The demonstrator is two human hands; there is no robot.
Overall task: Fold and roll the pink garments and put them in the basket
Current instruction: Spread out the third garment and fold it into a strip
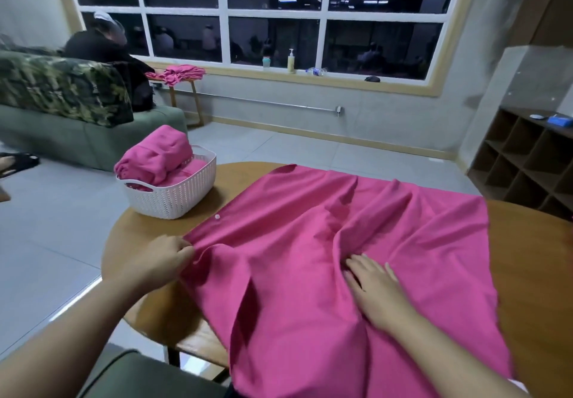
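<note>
A wrinkled pink garment lies spread over the tabletop; left hand pinches its left edge, right hand presses flat, fingers straight.

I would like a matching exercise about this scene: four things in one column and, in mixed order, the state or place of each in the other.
1. left hand
2. right hand
3. white basket
4. rolled garments

a. lies flat on the spread garment
b. stands on the round table
c. pinches the cloth's edge
d. piled inside the basket

Pairs: 1-c, 2-a, 3-b, 4-d
</note>
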